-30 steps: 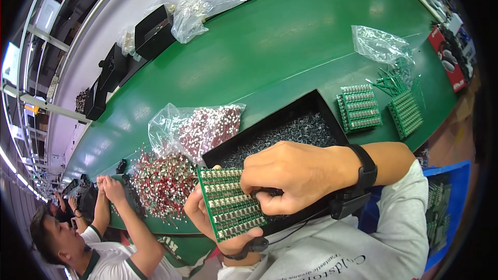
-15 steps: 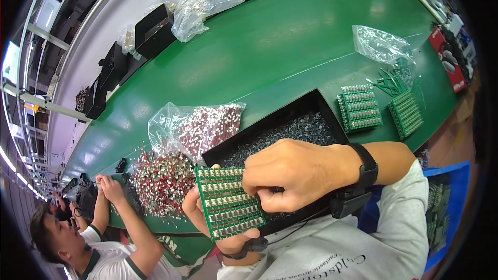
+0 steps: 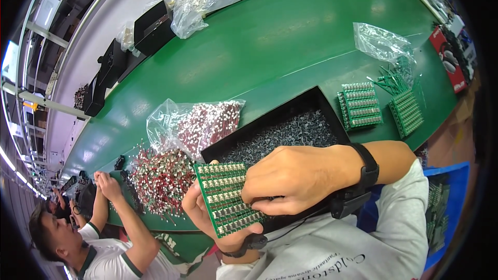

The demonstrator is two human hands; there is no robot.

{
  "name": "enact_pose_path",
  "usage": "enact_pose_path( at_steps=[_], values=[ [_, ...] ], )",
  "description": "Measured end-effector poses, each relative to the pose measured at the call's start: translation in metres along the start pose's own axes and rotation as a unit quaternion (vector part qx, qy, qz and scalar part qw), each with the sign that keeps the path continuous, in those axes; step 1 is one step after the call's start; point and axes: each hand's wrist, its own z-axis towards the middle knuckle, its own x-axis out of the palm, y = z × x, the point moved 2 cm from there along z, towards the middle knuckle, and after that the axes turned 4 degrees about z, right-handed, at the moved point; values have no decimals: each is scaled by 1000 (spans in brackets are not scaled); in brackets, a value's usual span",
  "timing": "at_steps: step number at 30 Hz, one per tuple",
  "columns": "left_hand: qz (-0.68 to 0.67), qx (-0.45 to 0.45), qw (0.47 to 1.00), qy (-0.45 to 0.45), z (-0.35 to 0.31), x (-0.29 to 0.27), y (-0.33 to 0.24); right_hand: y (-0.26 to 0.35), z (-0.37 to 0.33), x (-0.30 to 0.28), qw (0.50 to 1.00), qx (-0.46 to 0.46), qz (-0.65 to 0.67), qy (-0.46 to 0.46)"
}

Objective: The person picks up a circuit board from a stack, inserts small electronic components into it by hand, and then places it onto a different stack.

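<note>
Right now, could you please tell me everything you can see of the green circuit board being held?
The circuit board is a green rectangle, its face filled with neat rows of small pale parts. It is tilted, above the near edge of the black tray. The left hand holds it from beneath; the right hand presses fingertips on its right side.

A glossy green circuit board [image 3: 227,197], a matt black plastic tray [image 3: 316,105] and crinkled clear plastic bags [image 3: 381,41] on a smooth green tabletop [image 3: 259,46].

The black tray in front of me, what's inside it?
The black tray holds a heap of small dark grey components. Its near part is covered by the right hand and the green circuit board that the left hand holds, so what lies there can't be seen.
</note>
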Motion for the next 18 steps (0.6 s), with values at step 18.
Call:
enact_pose_path(
  at_steps=[18],
  values=[
    [-4,-46,998,-34,-2,-2,-1,1,0,-3,999,35,7,5]
  ],
)
